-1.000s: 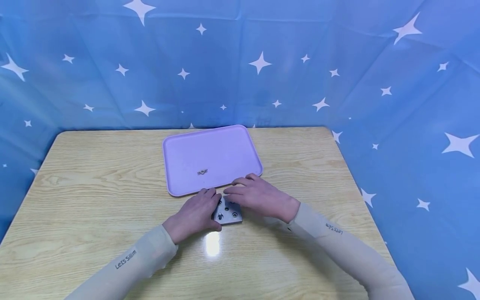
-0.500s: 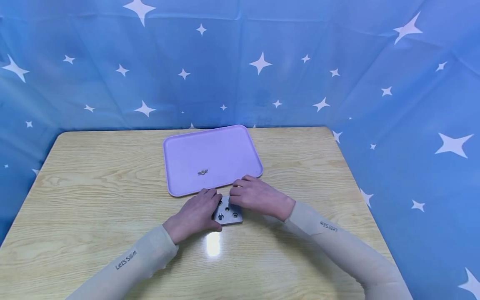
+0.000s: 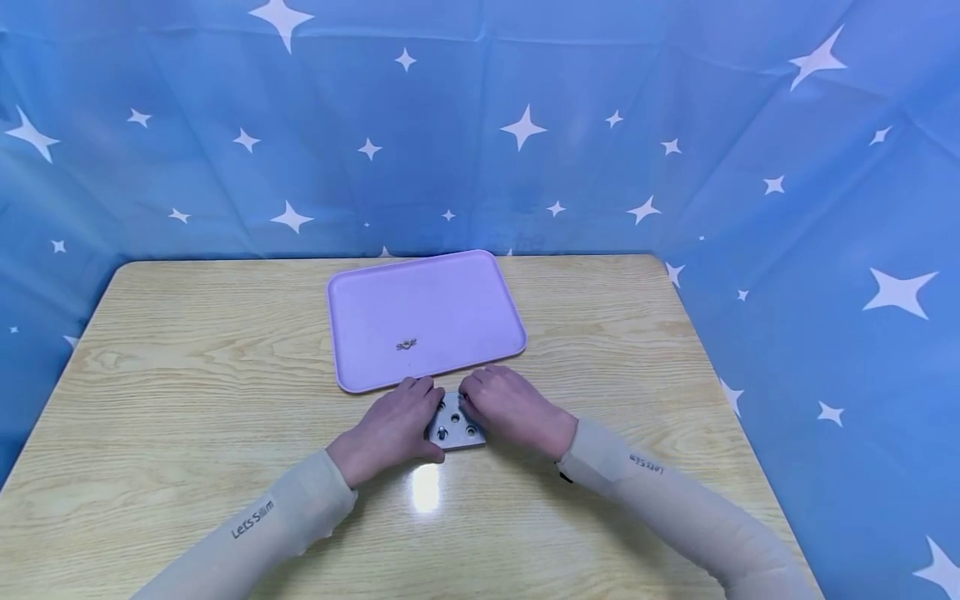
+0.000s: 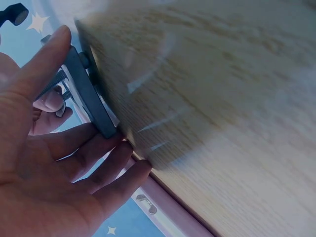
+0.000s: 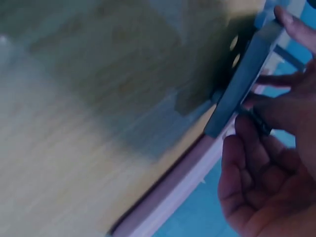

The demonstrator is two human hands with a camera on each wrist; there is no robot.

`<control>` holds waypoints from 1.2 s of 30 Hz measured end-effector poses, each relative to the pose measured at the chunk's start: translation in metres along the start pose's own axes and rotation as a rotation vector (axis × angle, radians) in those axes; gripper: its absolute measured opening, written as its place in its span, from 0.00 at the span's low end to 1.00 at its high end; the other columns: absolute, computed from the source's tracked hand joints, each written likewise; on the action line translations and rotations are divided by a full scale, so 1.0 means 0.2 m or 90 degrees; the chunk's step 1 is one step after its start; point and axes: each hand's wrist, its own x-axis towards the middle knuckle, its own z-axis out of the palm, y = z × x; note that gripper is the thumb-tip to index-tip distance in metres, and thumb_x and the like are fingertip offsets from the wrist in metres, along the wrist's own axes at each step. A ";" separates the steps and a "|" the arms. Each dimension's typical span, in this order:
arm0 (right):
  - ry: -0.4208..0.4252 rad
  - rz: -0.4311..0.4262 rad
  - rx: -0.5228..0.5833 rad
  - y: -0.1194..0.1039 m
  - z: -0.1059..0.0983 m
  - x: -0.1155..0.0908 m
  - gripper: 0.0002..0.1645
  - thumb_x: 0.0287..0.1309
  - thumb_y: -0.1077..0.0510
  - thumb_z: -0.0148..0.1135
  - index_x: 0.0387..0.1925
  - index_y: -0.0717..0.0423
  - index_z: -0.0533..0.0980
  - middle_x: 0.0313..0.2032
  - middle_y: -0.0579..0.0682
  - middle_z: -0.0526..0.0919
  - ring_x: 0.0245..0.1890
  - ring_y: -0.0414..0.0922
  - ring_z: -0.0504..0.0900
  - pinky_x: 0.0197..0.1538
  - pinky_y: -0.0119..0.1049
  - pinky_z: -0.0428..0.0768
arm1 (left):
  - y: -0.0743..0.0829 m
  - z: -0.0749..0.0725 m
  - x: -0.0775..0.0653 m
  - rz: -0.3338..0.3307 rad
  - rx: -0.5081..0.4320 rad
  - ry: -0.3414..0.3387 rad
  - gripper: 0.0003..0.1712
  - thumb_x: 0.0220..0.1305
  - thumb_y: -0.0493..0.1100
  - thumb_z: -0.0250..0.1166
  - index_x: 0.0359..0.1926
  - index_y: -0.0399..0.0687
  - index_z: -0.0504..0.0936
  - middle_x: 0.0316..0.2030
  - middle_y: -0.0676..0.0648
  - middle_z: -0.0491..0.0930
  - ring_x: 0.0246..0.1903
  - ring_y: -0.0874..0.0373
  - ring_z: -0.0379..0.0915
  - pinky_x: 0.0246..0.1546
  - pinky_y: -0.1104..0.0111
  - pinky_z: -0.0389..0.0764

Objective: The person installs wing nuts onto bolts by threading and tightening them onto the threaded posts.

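A small grey metal plate [image 3: 456, 437] with several holes stands raised just off the table in front of the tray. My left hand [image 3: 392, 427] holds its left side, thumb on the near edge and fingers on the far edge. Upright bolts rise from the plate, one of them a bolt [image 3: 442, 432] at its near left corner. My right hand [image 3: 513, 408] is at the far right corner, which it hides in the head view. Its thumb and fingers pinch a wing nut [image 5: 260, 122] on a bolt there, dark and partly covered in the right wrist view.
A purple tray [image 3: 480, 287] lies just beyond the plate, with a loose wing nut [image 3: 406, 344] near its front edge. The wooden table [image 3: 202, 350] backs onto a blue star-patterned curtain [image 3: 420, 175], which also runs along the right side.
My right hand has come lower and nearer, its spread fingers drawing together and curling at the plate's far right corner. The left hand and the plate have stayed in place.
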 end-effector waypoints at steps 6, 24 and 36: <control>-0.016 0.011 -0.014 0.00 -0.03 -0.01 0.19 0.61 0.48 0.63 0.44 0.58 0.77 0.35 0.48 0.81 0.35 0.44 0.78 0.42 0.38 0.74 | -0.01 0.01 0.00 0.007 0.002 0.011 0.43 0.30 0.59 0.81 0.46 0.38 0.77 0.38 0.47 0.71 0.37 0.51 0.68 0.37 0.61 0.73; -0.081 -0.186 -0.156 0.07 -0.07 0.01 0.08 0.59 0.62 0.62 0.40 0.49 0.80 0.38 0.43 0.81 0.40 0.42 0.75 0.46 0.37 0.72 | 0.00 0.00 0.00 -0.004 -0.004 -0.013 0.44 0.31 0.59 0.81 0.48 0.37 0.77 0.38 0.47 0.71 0.38 0.51 0.68 0.38 0.61 0.72; -0.010 -0.003 -0.040 -0.01 -0.01 0.00 0.07 0.61 0.57 0.60 0.29 0.53 0.79 0.25 0.45 0.78 0.24 0.41 0.73 0.30 0.35 0.71 | 0.00 0.00 0.00 -0.002 0.003 -0.009 0.44 0.32 0.60 0.80 0.48 0.38 0.77 0.39 0.47 0.71 0.39 0.51 0.67 0.38 0.61 0.72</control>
